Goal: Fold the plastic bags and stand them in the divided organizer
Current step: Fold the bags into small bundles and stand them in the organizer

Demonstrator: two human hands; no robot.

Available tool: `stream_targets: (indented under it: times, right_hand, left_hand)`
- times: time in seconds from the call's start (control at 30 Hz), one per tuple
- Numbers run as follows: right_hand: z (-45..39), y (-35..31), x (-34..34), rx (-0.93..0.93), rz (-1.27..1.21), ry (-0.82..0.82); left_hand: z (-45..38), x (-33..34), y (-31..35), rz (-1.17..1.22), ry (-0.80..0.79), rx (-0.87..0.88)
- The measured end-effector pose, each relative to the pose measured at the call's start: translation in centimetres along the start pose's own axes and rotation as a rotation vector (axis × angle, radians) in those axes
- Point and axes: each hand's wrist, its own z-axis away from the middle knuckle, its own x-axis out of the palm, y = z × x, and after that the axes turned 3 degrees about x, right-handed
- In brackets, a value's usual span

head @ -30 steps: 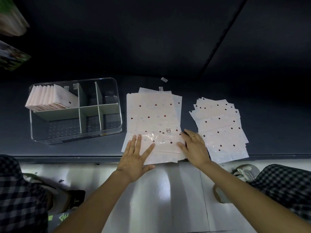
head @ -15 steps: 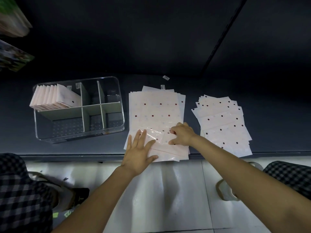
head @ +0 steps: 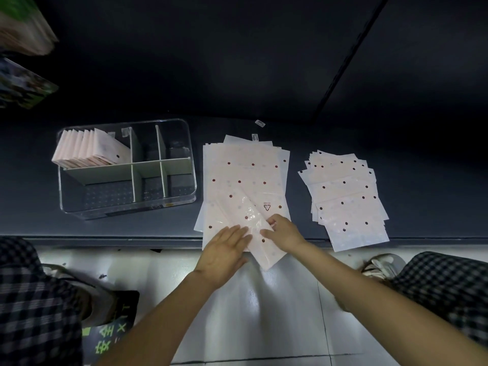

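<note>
Folded plastic bag (head: 253, 228) lying askew on the near end of the middle stack (head: 245, 175), overhanging the tabletop (head: 132, 228) edge. Left grip (head: 224, 249) flat on it, fingers straight; right grip (head: 284, 233) pinching its right edge. Divided organizer (head: 126, 167) at left, folded bags (head: 89, 149) upright in its far-left compartment. Second stack (head: 346, 196) at right.

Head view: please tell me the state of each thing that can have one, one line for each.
Top bag: partly folded, lying askew.
Middle stack: flat, unfolded.
Right stack: flat, fanned out.
Organizer: folded bags stand in back-left compartment.
Left hand: flat, pressing the top bag.
Right hand: pinching its edge.
</note>
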Motion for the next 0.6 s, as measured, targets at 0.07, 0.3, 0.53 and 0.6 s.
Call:
stream_targets:
  times: [0.07, 0.3, 0.53, 0.6]
  right_hand:
    - [0.6, 0.2, 0.2, 0.011, -0.042, 0.023]
    - [2.1, 0.2, 0.4, 0.091, -0.391, -0.146]
    - [1.3, 1.4, -1.7, -0.235, 0.174, 0.132]
    - [0.8, 1.9, -2.6, -0.426, 0.266, 0.102]
  left_hand:
    - [0.2, -0.1, -0.1, -0.049, 0.018, 0.025]
    - [0.2, 0.2, -0.7, -0.083, 0.171, -0.018]
    - [0.4, 0.7, -1.4, -0.025, 0.253, -0.045]
    - [0.6, 0.7, -1.4, 0.054, 0.281, -0.076]
